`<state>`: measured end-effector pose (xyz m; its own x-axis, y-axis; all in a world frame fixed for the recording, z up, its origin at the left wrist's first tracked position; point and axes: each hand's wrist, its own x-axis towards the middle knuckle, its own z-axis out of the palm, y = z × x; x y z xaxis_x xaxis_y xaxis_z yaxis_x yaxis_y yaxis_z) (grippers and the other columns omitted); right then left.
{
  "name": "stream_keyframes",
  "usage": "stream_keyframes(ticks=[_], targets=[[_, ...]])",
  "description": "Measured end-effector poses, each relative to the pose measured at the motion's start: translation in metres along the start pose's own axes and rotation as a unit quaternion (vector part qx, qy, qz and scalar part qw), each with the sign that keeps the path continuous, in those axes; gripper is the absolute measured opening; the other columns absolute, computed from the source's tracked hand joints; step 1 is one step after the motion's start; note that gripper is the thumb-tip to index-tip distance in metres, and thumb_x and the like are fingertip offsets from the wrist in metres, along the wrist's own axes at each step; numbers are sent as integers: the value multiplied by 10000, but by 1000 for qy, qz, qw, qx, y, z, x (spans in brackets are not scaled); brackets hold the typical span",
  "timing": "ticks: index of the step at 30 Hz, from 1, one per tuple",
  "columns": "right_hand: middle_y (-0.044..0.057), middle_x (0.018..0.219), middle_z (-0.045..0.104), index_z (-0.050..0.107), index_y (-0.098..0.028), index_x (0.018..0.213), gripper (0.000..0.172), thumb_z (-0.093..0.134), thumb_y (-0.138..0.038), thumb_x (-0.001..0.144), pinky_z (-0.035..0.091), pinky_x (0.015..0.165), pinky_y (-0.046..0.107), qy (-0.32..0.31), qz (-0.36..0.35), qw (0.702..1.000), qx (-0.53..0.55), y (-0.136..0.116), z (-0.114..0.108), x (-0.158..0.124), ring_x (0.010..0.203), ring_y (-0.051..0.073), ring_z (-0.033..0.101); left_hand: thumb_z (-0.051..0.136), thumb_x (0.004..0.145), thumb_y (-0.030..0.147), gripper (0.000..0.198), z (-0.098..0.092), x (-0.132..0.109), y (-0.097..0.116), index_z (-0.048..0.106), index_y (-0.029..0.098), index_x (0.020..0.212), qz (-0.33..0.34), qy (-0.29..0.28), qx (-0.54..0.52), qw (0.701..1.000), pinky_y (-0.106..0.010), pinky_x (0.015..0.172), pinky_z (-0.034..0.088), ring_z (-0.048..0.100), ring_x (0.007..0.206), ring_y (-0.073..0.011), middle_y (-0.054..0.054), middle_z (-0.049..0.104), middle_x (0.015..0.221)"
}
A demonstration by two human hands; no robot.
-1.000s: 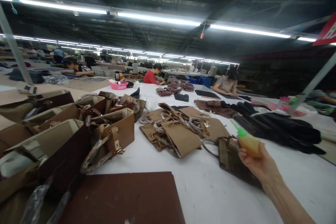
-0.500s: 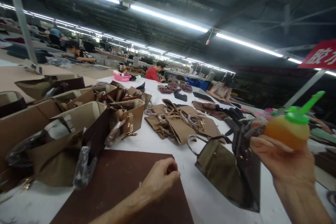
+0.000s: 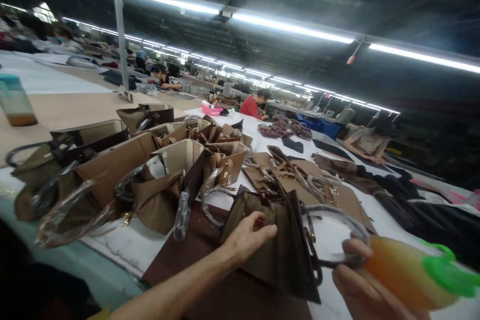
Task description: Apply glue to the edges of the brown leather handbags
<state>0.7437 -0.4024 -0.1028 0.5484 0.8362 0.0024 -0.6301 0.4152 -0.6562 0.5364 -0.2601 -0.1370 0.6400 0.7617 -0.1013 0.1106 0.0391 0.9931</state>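
My right hand grips a squeeze bottle of orange liquid with a green nozzle cap, tilted over to the right. The same hand's fingers also hold the plastic-wrapped handle of an olive-and-dark-brown handbag. This bag stands over a dark brown board. In front of the bag's near side is my left hand, its fingers loosely curled with a gap to the thumb and nothing visible in them. Whether it touches the bag I cannot tell.
Several tan and olive handbags stand crowded on the left. More tan bags lie flat beyond. Dark cloth pieces lie at the right. A pink basket and a person in red are farther back; a lidded bottle stands far left.
The olive handbag has come leftward from the white table to the brown board, with my right hand on its handle. The bottle has tipped from upright to sideways. My view has turned left.
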Motion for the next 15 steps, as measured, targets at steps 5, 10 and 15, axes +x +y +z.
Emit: stream_keyframes(ticks=[5,10,15], targets=[[-43,707,634,589,-303,984,420,628,-60,644,466,387,283,-13,43,997,62,11,3,-6,256,56,352,598,788,335,368,-9,-24,2,590,147,1105,36,6,158,987,-318,891,441,569,1016,-218,-82,632,1101],[-85,593,515,567,-194,1015,398,518,14,679,475,447,229,-40,45,989,139,-8,56,0,284,26,397,731,706,464,620,2,-44,-13,530,147,1199,195,-122,471,852,-472,994,384,510,1089,-302,-113,587,1180],[-138,450,295,522,-179,1037,237,415,-113,836,472,431,250,-30,68,988,137,-20,109,8,299,77,432,715,748,376,694,4,-29,-45,409,96,1305,201,-119,604,762,-466,975,391,470,1117,-292,-143,516,1277]])
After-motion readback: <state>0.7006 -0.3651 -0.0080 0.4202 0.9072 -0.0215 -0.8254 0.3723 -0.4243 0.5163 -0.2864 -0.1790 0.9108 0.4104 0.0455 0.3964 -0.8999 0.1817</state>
